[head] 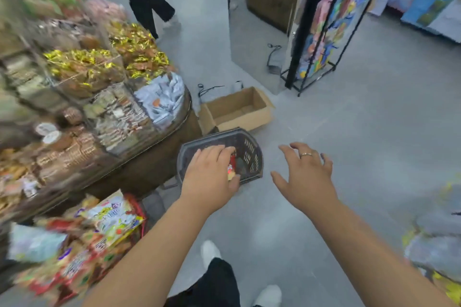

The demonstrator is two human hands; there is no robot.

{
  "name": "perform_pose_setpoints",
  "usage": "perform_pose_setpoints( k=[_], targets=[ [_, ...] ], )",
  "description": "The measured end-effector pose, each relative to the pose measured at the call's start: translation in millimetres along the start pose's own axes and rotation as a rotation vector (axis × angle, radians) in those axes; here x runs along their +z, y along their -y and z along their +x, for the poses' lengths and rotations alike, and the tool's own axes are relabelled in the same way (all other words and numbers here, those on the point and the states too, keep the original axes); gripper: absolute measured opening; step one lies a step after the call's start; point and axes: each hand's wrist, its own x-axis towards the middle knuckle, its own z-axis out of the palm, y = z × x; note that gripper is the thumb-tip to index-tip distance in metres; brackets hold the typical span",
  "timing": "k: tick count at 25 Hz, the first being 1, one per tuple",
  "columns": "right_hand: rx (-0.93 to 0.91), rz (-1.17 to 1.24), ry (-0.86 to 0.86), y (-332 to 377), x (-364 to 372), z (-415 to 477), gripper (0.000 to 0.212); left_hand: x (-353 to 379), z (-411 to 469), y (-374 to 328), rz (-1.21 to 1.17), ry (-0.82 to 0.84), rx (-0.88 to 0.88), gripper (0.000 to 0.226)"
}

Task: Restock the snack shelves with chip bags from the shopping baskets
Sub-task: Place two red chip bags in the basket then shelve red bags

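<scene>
basket (252,154) dark grey | packet (232,166) red | box (237,109) brown | floor (349,119) pale grey

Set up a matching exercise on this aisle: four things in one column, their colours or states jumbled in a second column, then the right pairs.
Column one
1. left hand
2. right hand
3. shopping basket
4. cardboard box

Column two
A. brown, open at the top, on the floor
B. fingers spread, holds nothing
C. dark grey, on the floor by the display stand
D. pinches a red packet over the basket

Pairs: 1-D, 2-B, 3-C, 4-A
</scene>
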Motion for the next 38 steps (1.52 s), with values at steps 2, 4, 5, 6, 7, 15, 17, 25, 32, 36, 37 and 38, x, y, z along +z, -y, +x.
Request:
perform_pose_setpoints(
  k=[2,4,5,6,7,15,17,25,32,36,37,38],
  targets=[
    [-0.064,-0.004,0.057,22.8,18.8,21.2,0.059,7.4,-1.9,31.0,-0.006,0.015,-0.088,0.062],
    [-0.101,-0.005,0.117,41.9,38.1,41.8,0.060,16.3,1.1,59.3,-0.026,0.027,-0.148,0.060],
    [-0.113,-0.008,0.137,49.7,47.2,51.8,0.059,21.3,4.3,71.4,-0.037,0.041,-0.169,0.060],
    [-0.125,-0.014,0.161,58.9,58.1,64.7,0.058,27.7,10.2,86.2,-0.051,0.056,-0.191,0.060],
    [-0.134,-0.019,0.185,67.9,69.7,78.4,0.057,34.7,18.4,100.8,-0.066,0.072,-0.206,0.059],
    [-0.031,-0.014,0.360,114.5,184.0,198.3,0.060,116.7,118.8,208.6,-0.153,0.266,-0.240,0.059],
    [-0.007,-0.020,0.425,114.0,222.1,229.3,0.060,152.5,145.3,231.1,-0.169,0.313,-0.269,0.057],
    [-0.056,-0.047,0.606,84.8,425.2,337.9,0.063,349.8,217.1,286.9,-0.277,0.479,-0.495,0.059],
    [0.135,0.145,0.769,36.4,628.5,379.2,0.076,554.0,241.7,332.3,-0.468,0.578,-0.819,0.074],
    [0.421,0.325,0.834,10.6,728.6,389.7,0.096,644.8,237.5,353.0,-0.644,0.510,-1.127,0.095],
    [0.469,0.388,0.828,3.6,749.3,391.2,0.108,660.3,235.0,355.7,-0.707,0.480,-1.202,0.099],
    [0.514,0.443,0.824,-8.8,774.6,391.4,0.120,674.4,231.8,358.2,-0.773,0.441,-1.263,0.100]
  ],
)
